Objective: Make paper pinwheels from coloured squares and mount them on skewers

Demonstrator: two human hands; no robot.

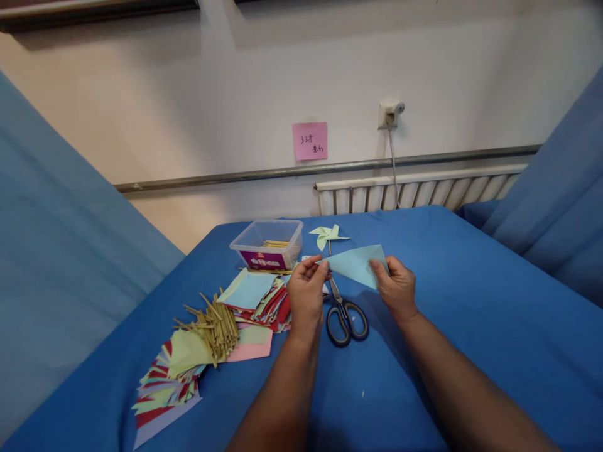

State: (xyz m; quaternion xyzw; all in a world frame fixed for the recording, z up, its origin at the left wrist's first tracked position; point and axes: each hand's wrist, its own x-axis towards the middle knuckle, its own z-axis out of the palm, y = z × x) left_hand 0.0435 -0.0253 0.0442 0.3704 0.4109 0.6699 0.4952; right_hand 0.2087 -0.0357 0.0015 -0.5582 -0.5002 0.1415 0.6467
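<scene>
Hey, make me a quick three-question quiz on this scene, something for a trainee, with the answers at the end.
1. True or false: the black-handled metal scissors lie on the blue cloth.

2. The left hand and right hand together hold:
A) a dark-red paper sheet
B) a piece of light-blue paper
C) a pale-green paper pinwheel

3. Short answer: what lies inside the clear rectangular plastic box?

Key: 1. True. 2. B. 3. Thin yellowish sticks.
</scene>
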